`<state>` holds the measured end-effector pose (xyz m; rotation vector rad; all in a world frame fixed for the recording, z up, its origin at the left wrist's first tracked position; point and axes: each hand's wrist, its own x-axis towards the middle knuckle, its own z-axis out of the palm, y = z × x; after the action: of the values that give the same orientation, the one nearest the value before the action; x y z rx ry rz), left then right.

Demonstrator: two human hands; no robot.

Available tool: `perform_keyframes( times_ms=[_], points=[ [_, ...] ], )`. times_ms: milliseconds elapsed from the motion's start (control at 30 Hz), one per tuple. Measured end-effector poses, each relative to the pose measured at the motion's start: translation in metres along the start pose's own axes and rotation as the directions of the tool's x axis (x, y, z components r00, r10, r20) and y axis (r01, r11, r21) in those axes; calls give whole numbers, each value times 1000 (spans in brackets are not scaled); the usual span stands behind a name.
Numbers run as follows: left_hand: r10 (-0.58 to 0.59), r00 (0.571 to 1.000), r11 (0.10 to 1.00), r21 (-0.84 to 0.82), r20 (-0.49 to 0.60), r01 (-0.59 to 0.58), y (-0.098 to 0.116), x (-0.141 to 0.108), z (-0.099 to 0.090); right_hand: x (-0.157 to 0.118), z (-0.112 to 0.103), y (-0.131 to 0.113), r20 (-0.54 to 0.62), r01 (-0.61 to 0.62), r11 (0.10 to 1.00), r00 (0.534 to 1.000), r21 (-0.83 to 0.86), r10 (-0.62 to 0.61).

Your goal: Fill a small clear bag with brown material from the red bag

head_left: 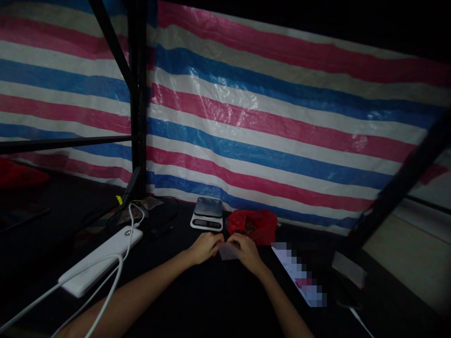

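Observation:
Both my hands meet over a dark table and hold a small clear plastic bag (pixel 227 252) between them. My left hand (pixel 205 247) grips its left edge with the fingers curled. On the right edge, my right hand (pixel 245 250) pinches the bag. Just beyond the hands stands a small white kitchen scale (pixel 207 214) with a dark weighing plate. A red plastic bag (pixel 254 225) with dark contents lies to the right of the scale, close to my right hand.
A white power strip (pixel 100 259) with white cables lies at the left. A blurred sheet of paper (pixel 299 274) lies at the right. Black metal frame posts (pixel 138 98) stand in front of a red, white and blue striped tarp (pixel 268 117).

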<state>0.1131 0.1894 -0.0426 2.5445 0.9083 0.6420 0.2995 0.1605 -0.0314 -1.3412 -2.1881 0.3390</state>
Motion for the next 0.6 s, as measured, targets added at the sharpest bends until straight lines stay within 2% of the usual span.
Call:
perform_keyframes(
  times_ms=[200, 333, 467, 600],
  points=[
    [14, 1000, 1000, -13, -20, -15, 3, 1, -3, 2, 4, 6, 13, -12, 1000, 1000, 23, 12],
    [-77, 997, 976, -204, 10, 77, -2, 3, 1, 4, -5, 6, -11, -41, 996, 999, 81, 42],
    [-102, 993, 897, -426, 62, 119, -6, 9, 7, 7, -13, 12, -84, -98, 970, 989, 223, 119],
    [-115, 991, 862, -489, 67, 133, -8, 14, 8, 9, -13, 13, -114, -158, 942, 973, 295, 199]
  ],
)
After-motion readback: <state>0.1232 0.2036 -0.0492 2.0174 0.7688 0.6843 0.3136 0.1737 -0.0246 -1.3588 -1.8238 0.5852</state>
